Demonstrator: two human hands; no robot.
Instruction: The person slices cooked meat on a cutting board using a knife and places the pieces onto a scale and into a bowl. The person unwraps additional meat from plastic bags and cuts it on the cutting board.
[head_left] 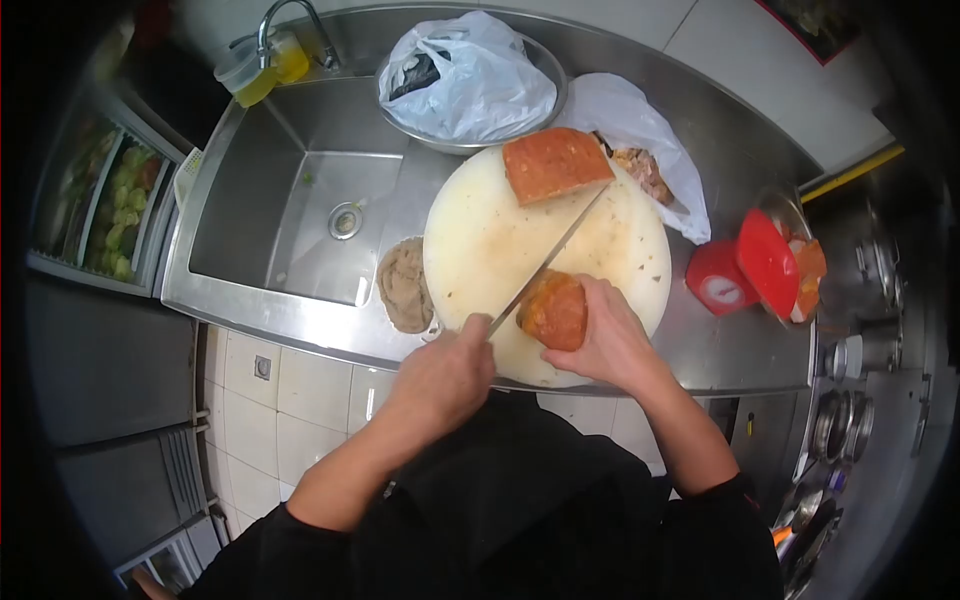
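My left hand (450, 372) is closed around the handle of a long knife (548, 262). Its thin blade slants up and right across a round white cutting board (460, 215). With my right hand (612, 338) I grip an orange-brown chunk of what looks like cooked meat (555, 312), near the board's front edge. The blade passes just beside the chunk's upper left side; whether they touch, I cannot tell. A larger block with the same browned surface (556, 165) lies at the back of the board, close to the knife tip.
Left of the board are a crumpled brown cloth (405, 287) and a steel sink (345, 180). Behind it sits a metal bowl (555, 75) holding a white plastic bag (475, 85). At right are another bag (685, 160) with meat scraps (645, 172) and a red dial scale (715, 280).
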